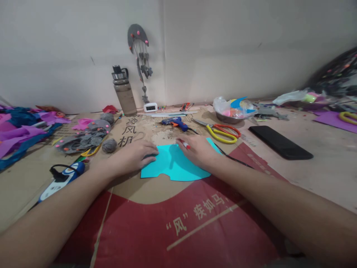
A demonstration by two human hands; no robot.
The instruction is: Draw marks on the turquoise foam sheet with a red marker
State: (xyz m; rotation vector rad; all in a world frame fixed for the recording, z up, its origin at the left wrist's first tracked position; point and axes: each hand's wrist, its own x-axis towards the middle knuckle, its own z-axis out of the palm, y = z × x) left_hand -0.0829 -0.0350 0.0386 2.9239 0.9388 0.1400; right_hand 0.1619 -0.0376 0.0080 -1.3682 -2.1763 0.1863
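A turquoise sheet (167,163), perhaps felt or paper, lies flat on the cardboard with a notch in its near edge. My left hand (136,156) rests at its left edge, fingers and thumb apart and touching it. Over the sheet's right part, my right hand (196,149) is closed around a pen (186,145) with a red end; its tip is hidden by the fingers. Just beyond the sheet lie a blue glue gun (175,123) and scissors (220,134) with yellow and red handles.
A water bottle (124,93) and small digital clock (150,107) stand near the wall. A phone (280,142) lies right, below a bowl (230,117) of scraps. Left are a power strip (61,180), grey yarn ball (109,145) and felt pieces (25,136). A grey moon ornament (138,35) hangs behind.
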